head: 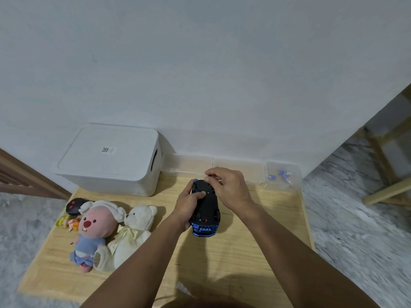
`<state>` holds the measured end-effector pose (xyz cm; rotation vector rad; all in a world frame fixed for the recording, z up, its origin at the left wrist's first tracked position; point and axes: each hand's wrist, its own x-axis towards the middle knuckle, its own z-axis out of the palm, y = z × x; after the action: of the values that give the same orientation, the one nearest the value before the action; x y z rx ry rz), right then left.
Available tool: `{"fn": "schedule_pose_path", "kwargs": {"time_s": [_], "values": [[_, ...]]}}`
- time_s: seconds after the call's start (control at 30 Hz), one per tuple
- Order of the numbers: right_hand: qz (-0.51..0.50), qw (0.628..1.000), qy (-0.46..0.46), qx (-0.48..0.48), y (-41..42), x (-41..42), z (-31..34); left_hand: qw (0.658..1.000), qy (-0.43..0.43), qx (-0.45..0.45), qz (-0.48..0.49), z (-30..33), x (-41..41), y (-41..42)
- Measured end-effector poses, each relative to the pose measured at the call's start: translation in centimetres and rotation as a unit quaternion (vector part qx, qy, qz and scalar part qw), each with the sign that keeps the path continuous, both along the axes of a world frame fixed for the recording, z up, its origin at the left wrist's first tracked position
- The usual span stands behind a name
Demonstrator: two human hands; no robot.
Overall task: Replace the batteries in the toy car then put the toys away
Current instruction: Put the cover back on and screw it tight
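A blue toy car is held upside down above the wooden table, black underside up. My left hand grips its left side with the thumb pressed on the underside. My right hand pinches at the car's far end with thumb and fingers; a thin light object pokes out between them, too small to identify. A black remote control lies at the table's left. A pink plush in blue clothes and a white teddy bear lie beside it.
A white lidded storage box stands at the back left. Clear plastic containers line the wall; the right one holds small blue and white items. A small colourful figure lies by the remote. A wooden stool stands at the right.
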<state>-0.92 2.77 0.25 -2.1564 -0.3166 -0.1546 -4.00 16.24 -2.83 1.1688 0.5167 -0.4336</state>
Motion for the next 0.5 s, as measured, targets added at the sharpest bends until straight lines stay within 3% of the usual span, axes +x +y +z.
{"fn": "schedule_pose_path", "kwargs": {"time_s": [0.5], "values": [[-0.028,0.997,0.066,0.017,-0.39,0.67,0.24,1.000,-0.007,0.010,-0.006,0.36,-0.19,-0.25]]}}
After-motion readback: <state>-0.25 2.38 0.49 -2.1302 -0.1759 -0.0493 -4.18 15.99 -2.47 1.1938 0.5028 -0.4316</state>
